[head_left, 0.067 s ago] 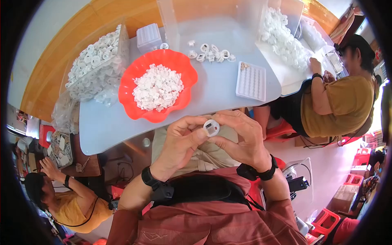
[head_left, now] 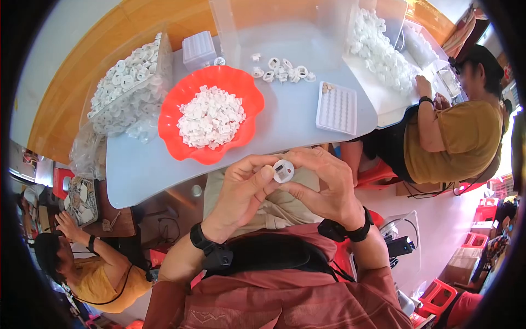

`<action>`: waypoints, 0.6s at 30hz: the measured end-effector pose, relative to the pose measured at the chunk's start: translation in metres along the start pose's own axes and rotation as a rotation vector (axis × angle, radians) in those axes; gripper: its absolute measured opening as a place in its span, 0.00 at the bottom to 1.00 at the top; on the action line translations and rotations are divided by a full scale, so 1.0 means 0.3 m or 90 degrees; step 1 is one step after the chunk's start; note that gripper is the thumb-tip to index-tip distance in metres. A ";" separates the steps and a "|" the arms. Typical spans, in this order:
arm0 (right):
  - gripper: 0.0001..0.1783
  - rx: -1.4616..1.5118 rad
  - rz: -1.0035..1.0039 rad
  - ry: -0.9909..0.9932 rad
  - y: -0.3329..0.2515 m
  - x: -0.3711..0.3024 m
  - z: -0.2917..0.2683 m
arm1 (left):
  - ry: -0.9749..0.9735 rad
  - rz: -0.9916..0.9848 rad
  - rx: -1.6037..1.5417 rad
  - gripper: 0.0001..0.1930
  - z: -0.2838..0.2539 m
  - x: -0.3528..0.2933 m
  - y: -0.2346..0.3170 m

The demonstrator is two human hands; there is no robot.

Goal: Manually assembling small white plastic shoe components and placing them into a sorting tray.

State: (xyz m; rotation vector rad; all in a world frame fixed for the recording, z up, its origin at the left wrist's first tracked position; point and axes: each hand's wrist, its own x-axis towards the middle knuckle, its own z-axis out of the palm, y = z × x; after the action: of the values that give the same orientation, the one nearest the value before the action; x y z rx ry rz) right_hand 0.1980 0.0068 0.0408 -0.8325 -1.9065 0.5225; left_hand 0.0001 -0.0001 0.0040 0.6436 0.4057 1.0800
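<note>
The round white part (head_left: pixel 283 171) is held above the lap, just off the near table edge, its windowed face and small red spot turned upward. Since the preceding frame, the left thumb has shifted slightly outward, toward 10 o'clock, leaving more of the rim exposed; the part itself is practically unmoved, so handling is judged unfinished. The right hand (head_left: pixel 323 183) pinches it between forefinger and thumb. The left hand (head_left: pixel 249 183) is curled at its 9 o'clock side; whether the left thumb presses or merely rests cannot be told.

Outward: at 10 o'clock, a red bowl (head_left: pixel 252 123) of small white pieces (head_left: pixel 211 117); at 12, loose white rings (head_left: pixel 285 72); between 1 and 2, a white tray (head_left: pixel 336 118). A co-worker (head_left: pixel 457 137) sits toward 3 o'clock. No obstruction is noted at the part; the fingers conceal its underside.
</note>
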 end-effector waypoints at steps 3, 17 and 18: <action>0.27 -0.002 0.030 -0.015 0.009 -0.003 -0.009 | 0.011 -0.031 -0.013 0.12 0.008 0.010 -0.008; 0.25 0.052 0.115 -0.072 0.025 -0.032 -0.036 | -0.008 -0.092 -0.011 0.18 0.018 0.032 -0.019; 0.25 0.064 0.126 -0.080 0.024 -0.031 -0.038 | -0.010 -0.095 -0.010 0.18 0.018 0.034 -0.019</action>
State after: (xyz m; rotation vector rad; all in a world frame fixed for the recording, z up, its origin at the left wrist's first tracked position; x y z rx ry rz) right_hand 0.2134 0.0051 0.0357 -0.9465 -1.9043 0.8019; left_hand 0.0116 0.0058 0.0042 0.5985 0.4241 0.9349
